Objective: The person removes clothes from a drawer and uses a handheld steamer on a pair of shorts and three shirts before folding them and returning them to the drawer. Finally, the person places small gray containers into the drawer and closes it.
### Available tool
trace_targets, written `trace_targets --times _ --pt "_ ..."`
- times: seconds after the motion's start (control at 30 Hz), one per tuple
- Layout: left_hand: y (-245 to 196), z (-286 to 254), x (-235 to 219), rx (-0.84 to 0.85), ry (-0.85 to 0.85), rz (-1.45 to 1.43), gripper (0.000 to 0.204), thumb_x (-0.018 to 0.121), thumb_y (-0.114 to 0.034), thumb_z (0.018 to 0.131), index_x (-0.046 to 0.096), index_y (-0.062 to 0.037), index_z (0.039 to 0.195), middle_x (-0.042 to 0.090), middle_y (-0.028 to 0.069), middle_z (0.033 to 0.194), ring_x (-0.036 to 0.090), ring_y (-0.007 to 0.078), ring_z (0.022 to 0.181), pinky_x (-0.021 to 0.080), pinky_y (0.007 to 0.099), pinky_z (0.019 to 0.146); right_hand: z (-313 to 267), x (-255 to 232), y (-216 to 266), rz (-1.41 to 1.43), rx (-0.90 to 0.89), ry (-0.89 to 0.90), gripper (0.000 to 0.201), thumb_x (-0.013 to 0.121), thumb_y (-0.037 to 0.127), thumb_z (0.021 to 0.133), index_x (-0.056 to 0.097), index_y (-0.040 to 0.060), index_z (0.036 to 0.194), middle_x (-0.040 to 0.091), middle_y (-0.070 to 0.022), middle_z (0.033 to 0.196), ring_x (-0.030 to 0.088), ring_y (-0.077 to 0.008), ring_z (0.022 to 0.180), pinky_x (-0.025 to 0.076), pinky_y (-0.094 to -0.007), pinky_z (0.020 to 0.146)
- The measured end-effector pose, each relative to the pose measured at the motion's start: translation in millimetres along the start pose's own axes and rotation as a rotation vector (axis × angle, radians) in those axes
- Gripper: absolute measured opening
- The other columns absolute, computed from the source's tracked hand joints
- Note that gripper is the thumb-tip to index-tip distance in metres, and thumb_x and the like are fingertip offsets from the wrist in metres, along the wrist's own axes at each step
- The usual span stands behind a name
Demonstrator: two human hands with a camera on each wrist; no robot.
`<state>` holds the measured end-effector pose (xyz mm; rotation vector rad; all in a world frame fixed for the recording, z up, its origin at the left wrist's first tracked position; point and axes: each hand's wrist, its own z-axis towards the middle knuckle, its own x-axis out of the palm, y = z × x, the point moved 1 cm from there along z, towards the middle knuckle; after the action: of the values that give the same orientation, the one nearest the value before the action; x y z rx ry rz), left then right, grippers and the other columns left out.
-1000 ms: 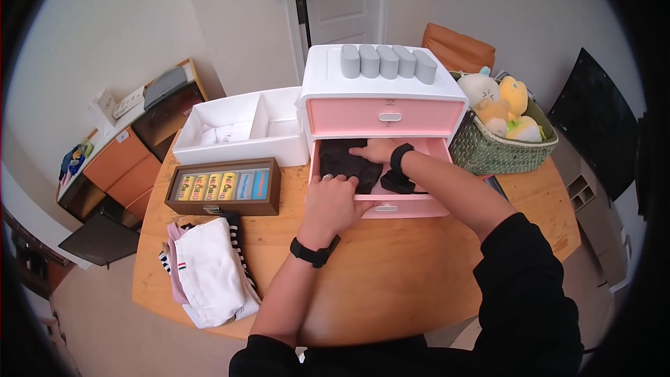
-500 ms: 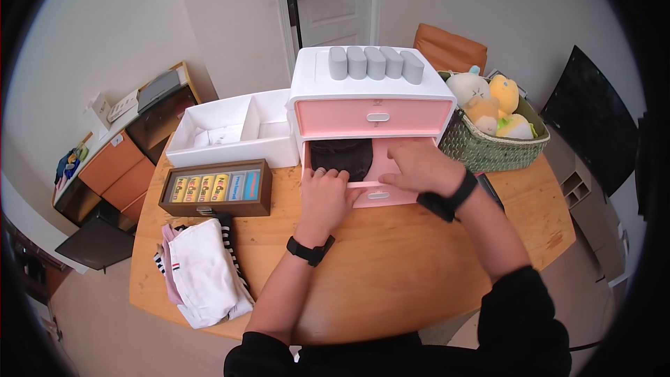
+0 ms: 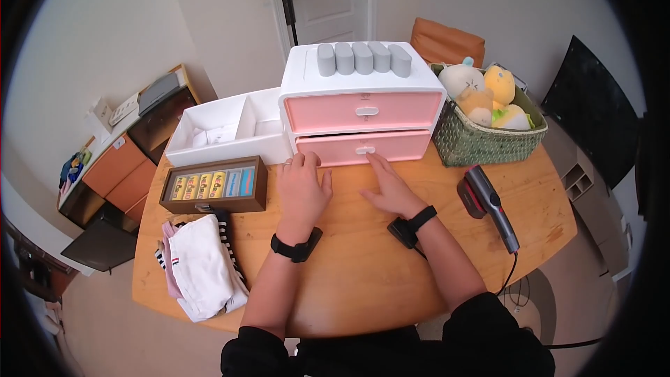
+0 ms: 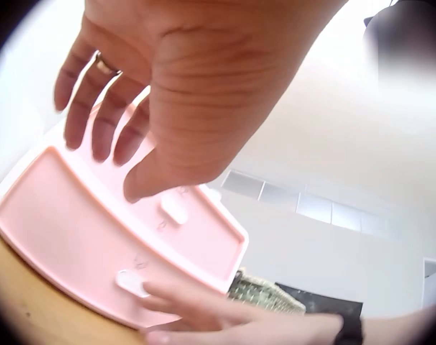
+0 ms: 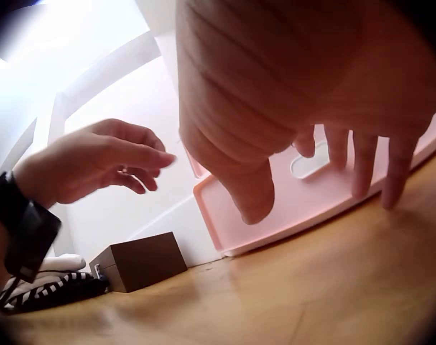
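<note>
The lower pink drawer [image 3: 405, 146] of the white cabinet [image 3: 293, 77] is nearly closed, a thin dark gap along its top edge in the head view. My left hand [image 3: 303, 192] has its fingertips at the drawer's left front, fingers relaxed, holding nothing. At the middle, my right hand [image 3: 392, 188] reaches with extended fingers to the front by the white handle [image 3: 366, 150]; whether they touch it is unclear. In the right wrist view, the right fingers hang in front of the drawer front [image 5: 275, 194]. Above it, the upper drawer [image 3: 321, 113] is closed.
Grey containers [image 3: 363, 58] stand on the cabinet. Left are a divided white box [image 3: 230, 150], a brown box [image 3: 259, 192] with packets, and folded clothes [image 3: 202, 265]. Right are a green basket [image 3: 488, 143] of plush toys and a grey handheld appliance [image 3: 492, 202] with a cord.
The lower drawer has slid in from open, hiding the dark cloth inside. My right hand has come out of the drawer area to its front. The head view has shifted slightly.
</note>
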<state>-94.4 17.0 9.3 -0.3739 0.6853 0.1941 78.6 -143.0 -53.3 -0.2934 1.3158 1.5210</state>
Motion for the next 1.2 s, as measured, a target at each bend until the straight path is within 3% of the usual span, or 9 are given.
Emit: trace_targets --times 0.3,0.47,0.53,0.63,0.73,0.83,0.97,1.07,1.2 --pt "-41 -22 -139 -0.115 0.290 -0.140 0.034 0.086 -0.024 0.083 0.071 -0.0022 0.104 0.073 0.0119 0.088 0.072 0.0308 0.087 0.056 0.0409 0.077 15 26 -52 0.248 0.040 0.010 0.082 0.079 0.018 0.091 0.038 0.0065 0.161 0.048 -0.0162 0.150 0.054 -0.0281 0.129 0.045 -0.0392 0.111" --pt "7 -71 -225 -0.301 0.081 0.116 0.052 0.088 -0.021 0.080 0.066 0.0007 0.122 0.068 0.0222 0.113 0.065 0.0418 0.105 0.053 0.0460 0.093 -19 30 -68 0.620 0.275 0.095 0.047 0.080 0.017 0.094 0.063 -0.0002 0.135 0.068 -0.0073 0.122 0.064 -0.0169 0.112 0.053 -0.0306 0.096" --pt "38 -99 -249 -0.565 0.088 0.240 0.076 0.091 -0.025 0.078 0.055 0.0001 0.140 0.059 0.0262 0.132 0.058 0.0451 0.124 0.050 0.0488 0.102 -29 14 -36 0.594 0.355 0.194 0.039 0.079 0.016 0.095 0.066 -0.0008 0.128 0.070 -0.0065 0.114 0.066 -0.0141 0.101 0.054 -0.0284 0.088" --pt "101 -154 -258 -0.843 0.087 0.462 0.090 0.089 -0.043 0.081 0.050 0.0028 0.147 0.060 0.0278 0.130 0.061 0.0431 0.123 0.051 0.0475 0.103 -38 13 3 0.623 0.392 0.313 0.028 0.078 0.017 0.097 0.071 -0.0017 0.116 0.072 -0.0051 0.101 0.067 -0.0098 0.084 0.056 -0.0274 0.073" --pt "129 -182 -254 -1.036 0.264 0.202 0.089 0.086 -0.048 0.082 0.053 0.0053 0.145 0.062 0.0284 0.127 0.063 0.0430 0.119 0.052 0.0477 0.101 -37 35 68 0.678 0.293 0.492 0.025 0.077 0.017 0.097 0.072 -0.0018 0.114 0.072 -0.0051 0.098 0.067 -0.0101 0.082 0.056 -0.0270 0.072" --pt "135 -199 -238 -0.988 0.192 0.226 0.083 0.086 -0.047 0.082 0.058 0.0061 0.140 0.063 0.0279 0.126 0.066 0.0433 0.115 0.054 0.0478 0.099 -31 73 131 0.791 0.145 0.742 0.027 0.072 0.016 0.102 0.067 -0.0006 0.123 0.071 -0.0055 0.105 0.069 -0.0107 0.090 0.058 -0.0258 0.077" --pt "126 -201 -234 -0.901 0.033 0.360 0.068 0.088 -0.040 0.080 0.068 0.0025 0.129 0.066 0.0238 0.116 0.065 0.0384 0.112 0.053 0.0451 0.098 -15 140 210 0.964 0.171 0.808 0.047 0.074 0.019 0.101 0.057 -0.0033 0.138 0.069 -0.0058 0.106 0.068 -0.0115 0.099 0.058 -0.0266 0.076" --pt "121 -197 -232 -0.835 0.004 0.502 0.062 0.090 -0.033 0.078 0.069 0.0048 0.122 0.064 0.0224 0.114 0.059 0.0386 0.115 0.050 0.0454 0.097 -2 196 240 0.922 0.284 0.708 0.046 0.079 0.024 0.097 0.058 -0.0046 0.127 0.070 -0.0076 0.098 0.069 -0.0129 0.084 0.057 -0.0280 0.068" --pt "122 -192 -236 -0.863 -0.031 0.294 0.046 0.088 -0.024 0.080 0.068 0.0037 0.111 0.068 0.0199 0.104 0.064 0.0359 0.100 0.053 0.0434 0.087 2 213 259 0.965 0.352 0.637 0.042 0.082 0.026 0.092 0.060 -0.0041 0.111 0.072 -0.0088 0.091 0.067 -0.0142 0.069 0.056 -0.0307 0.062"
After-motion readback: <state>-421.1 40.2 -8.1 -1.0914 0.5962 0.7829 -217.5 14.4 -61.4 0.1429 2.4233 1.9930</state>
